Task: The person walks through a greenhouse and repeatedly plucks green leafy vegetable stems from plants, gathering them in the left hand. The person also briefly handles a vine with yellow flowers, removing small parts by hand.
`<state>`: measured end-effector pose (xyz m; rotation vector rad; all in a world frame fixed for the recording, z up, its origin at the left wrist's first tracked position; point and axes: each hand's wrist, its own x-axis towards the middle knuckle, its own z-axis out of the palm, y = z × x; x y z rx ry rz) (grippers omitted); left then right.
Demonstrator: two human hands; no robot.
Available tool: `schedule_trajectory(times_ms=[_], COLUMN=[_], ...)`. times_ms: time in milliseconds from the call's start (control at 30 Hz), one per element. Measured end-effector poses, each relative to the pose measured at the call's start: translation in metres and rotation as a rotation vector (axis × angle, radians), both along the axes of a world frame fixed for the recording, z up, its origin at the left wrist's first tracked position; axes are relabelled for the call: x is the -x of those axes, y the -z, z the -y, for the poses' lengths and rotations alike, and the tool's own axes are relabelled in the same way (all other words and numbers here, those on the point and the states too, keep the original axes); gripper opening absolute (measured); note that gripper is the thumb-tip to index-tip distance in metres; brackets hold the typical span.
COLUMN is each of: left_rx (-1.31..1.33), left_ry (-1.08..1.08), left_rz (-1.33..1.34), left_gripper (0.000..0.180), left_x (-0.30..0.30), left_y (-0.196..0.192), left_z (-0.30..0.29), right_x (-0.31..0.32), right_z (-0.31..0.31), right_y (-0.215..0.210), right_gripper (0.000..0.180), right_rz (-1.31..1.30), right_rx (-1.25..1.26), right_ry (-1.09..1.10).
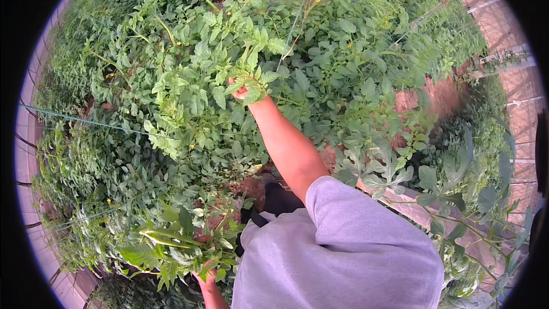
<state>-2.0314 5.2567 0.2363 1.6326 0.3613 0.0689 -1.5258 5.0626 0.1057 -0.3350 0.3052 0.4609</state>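
My right arm stretches out over the dense tomato plants (pixel 200 57). My right hand (pixel 240 90) is closed around a leafy tomato shoot (pixel 253 74), and leaves hide part of its fingers. Low on the left, my left hand (pixel 207 273) grips a bunch of leafy shoots (pixel 171 252) close to my body. Thick pale green stems lie across the top of that bunch, with broad leaves hanging from it. The leaves cover some of the left fingers.
A green string (pixel 91 119) runs across the plants at the left, and another string (pixel 297 20) rises near my right hand. Lobed-leaf vines (pixel 389 174) trail at the right. Bare reddish soil (pixel 440 97) shows between rows. A pale walkway (pixel 34 194) borders the left.
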Motion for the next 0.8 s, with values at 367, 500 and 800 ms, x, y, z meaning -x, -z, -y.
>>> schedule_trajectory(times_ms=[367,500,800], left_rx=[-0.448,-0.726,-0.342], left_ry=[-0.029,-0.042,-0.228], left_rz=[-0.098,-0.187,-0.3], left_gripper=[0.052,0.034,0.04], left_x=[0.028,0.057,0.093], left_y=[0.015,0.034,0.085], left_z=[0.022,0.016,0.021], right_x=[0.018,0.009,0.029], right_z=[0.017,0.021,0.046], right_y=[0.017,0.046,0.048], right_gripper=[0.022,0.025,0.028], right_rz=[0.167,0.223,0.273], right_rx=[0.071,0.11,0.608], right_ry=[-0.021,-0.081,-0.178])
